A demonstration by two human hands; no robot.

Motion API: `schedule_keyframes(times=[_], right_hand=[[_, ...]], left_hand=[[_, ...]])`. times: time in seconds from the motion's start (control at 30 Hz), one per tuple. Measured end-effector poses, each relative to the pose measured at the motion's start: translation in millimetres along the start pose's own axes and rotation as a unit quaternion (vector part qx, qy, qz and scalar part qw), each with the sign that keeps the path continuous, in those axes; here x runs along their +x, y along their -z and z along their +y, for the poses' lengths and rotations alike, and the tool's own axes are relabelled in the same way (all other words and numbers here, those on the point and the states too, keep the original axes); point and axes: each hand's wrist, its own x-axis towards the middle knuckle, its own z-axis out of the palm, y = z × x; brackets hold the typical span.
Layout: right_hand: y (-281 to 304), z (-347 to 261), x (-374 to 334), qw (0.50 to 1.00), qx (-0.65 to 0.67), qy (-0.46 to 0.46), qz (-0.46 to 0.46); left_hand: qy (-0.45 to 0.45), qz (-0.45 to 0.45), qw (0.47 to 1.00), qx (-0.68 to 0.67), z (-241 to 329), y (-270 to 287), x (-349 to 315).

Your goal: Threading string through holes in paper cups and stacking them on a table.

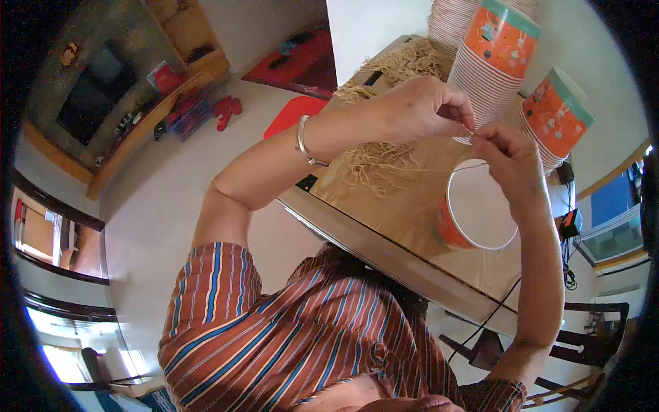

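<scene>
While both hands pinch a thin string (449, 167) above the open paper cup (476, 209) near the desk's (384, 213) front edge, left hand (420, 110) and right hand (506, 152) fingertips nearly touching, the string could slip free, or a tug could tip the cup.

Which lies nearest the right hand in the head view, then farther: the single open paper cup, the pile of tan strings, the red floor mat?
From the right hand:
1. Open paper cup, just below it on the table.
2. Pile of tan strings, to the left on the tabletop.
3. Red floor mat, farther left, beyond the table edge.
</scene>
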Motion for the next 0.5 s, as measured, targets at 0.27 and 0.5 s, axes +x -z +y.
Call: schedule_keyframes(times=[0.27,0.5], right_hand=[[42.0,2.6,-9.6,0.995,-0.039,0.061,0.074],[80.4,4.9,-22.8,0.988,-0.048,0.027,0.144]], left_hand=[[-0.017,-0.017,1.0,0.018,-0.3,-13.5,21.4],[-0.008,-0.077,0.997,-0.018,-10.5,-39.8,33.7]])
